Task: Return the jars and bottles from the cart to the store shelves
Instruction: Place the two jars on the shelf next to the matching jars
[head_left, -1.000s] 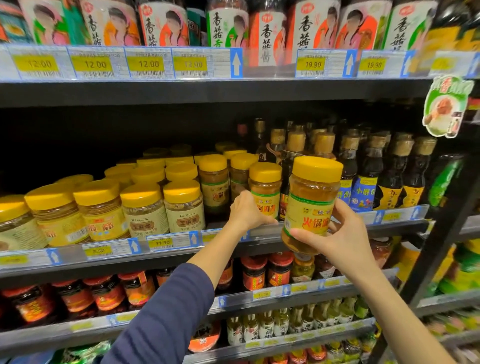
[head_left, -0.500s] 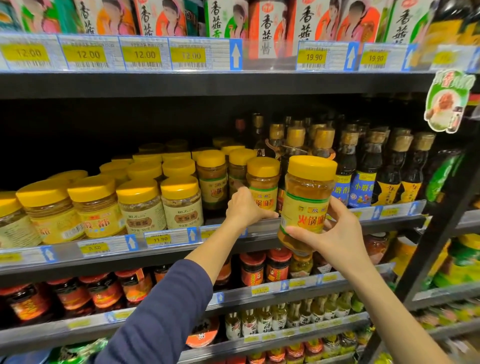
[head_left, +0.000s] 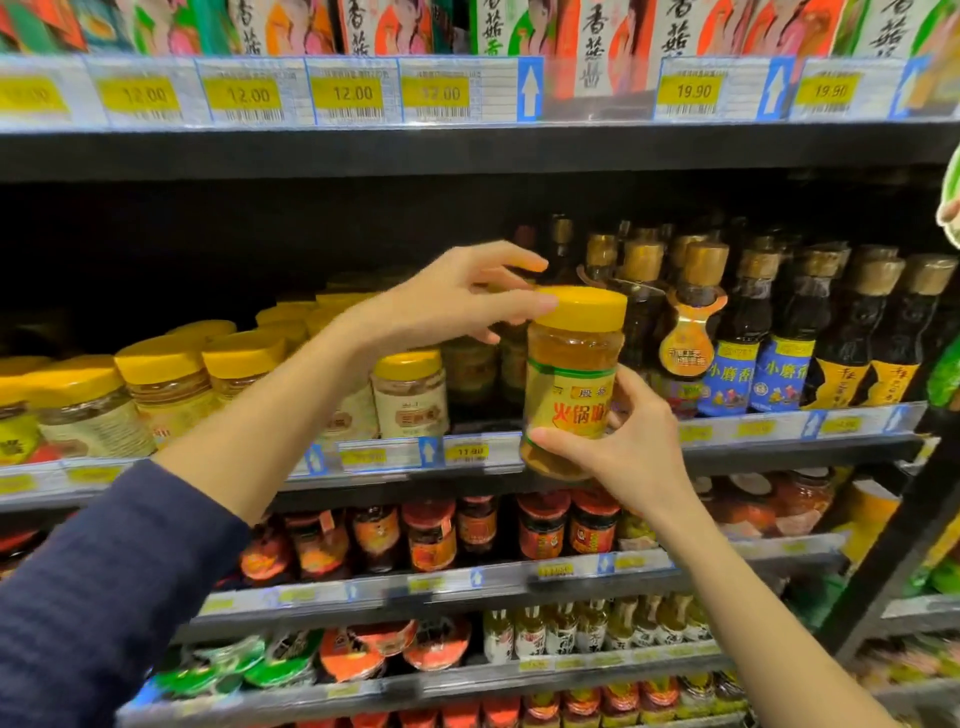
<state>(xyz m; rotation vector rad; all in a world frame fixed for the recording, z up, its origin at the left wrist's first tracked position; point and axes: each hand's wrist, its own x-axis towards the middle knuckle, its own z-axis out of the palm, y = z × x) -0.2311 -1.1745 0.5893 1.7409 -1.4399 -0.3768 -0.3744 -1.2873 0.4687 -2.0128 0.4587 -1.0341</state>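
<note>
A clear jar of amber paste (head_left: 571, 395) with a yellow lid and a yellow label is held upright in front of the middle shelf's edge (head_left: 374, 460). My right hand (head_left: 636, 452) grips it round its lower half from the right. My left hand (head_left: 447, 301) is raised at lid height just left of the jar, fingers stretched out toward the shelf, thumb at the lid's rim. Behind my left hand stand similar yellow-lidded jars (head_left: 410, 395), partly hidden by it.
Rows of yellow-lidded jars (head_left: 166, 384) fill the middle shelf's left. Dark bottles with gold caps (head_left: 779, 358) stand tight against the right. The shelf above (head_left: 467, 150) hangs low over them. Red-lidded jars (head_left: 540, 525) line the shelf below.
My left hand has risen from the front jar's side to lid height and spread its fingers. The held jar has moved a little closer to the shelf.
</note>
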